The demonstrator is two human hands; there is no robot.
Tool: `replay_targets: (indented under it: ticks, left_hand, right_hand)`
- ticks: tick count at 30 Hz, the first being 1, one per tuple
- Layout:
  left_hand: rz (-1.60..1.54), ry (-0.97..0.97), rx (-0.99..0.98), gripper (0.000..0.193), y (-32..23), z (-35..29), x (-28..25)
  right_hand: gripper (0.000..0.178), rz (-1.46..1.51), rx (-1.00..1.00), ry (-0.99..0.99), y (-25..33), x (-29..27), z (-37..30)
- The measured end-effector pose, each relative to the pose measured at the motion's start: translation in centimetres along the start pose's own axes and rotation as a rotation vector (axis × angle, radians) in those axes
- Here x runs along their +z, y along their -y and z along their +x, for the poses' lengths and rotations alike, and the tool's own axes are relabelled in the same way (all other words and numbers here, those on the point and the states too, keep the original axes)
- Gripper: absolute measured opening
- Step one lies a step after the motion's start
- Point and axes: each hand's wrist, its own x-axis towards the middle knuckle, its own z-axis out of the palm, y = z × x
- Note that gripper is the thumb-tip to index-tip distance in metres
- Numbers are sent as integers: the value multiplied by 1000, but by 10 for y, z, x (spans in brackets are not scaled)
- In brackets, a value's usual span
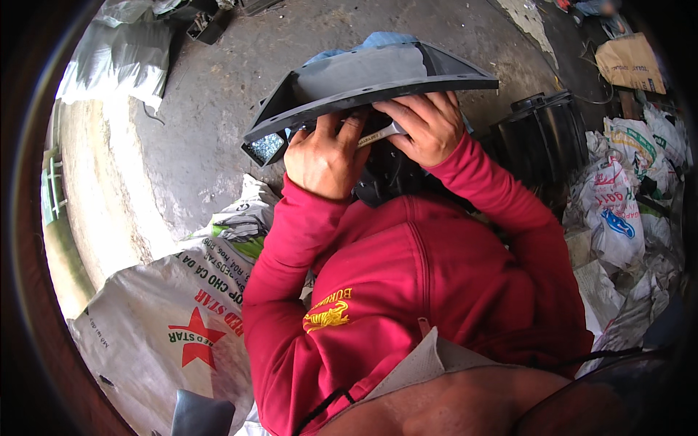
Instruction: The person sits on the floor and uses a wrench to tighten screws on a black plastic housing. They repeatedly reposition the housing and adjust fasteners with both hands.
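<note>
Hands: left hand (320, 160) and right hand (429, 131) close together, fingertips hidden; cannot tell what either clamps
Slim tan-and-silver tool (376, 136): between both hands
Wide black trapezoid plastic-looking housing (363, 98): just beyond both hands, over the fingers; likely light, stiff, smooth, best held at either end; shallow, grey inside

Pts of both hands (320, 163) (430, 136) hidden behind blk tray-like pc (363, 96).

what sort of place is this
Probably a small workshop: the hands are at a large black part with a metal hand tool, amid white sacks and a stained grey floor.
</note>
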Motion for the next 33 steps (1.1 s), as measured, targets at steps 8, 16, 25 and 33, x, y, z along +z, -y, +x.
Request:
replay_targets:
  ticks: [8,16,25,33]
  left_hand:
    - [-5,-16,-19,57,-3,-1,1]
    - [-16,-20,-40,57,-7,-3,-1]
    - [-67,-98,-83,55,-6,-5,4]
    - [-125,-70,-220,50,-18,-5,7]
  right_hand:
    - [45,0,-5,-42,0,0,1]
    - [44,39,-9,-97,-3,7,-4]
    - [44,-12,53,-99,4,0,1]
    - [43,6,72,-100,5,3,-2]
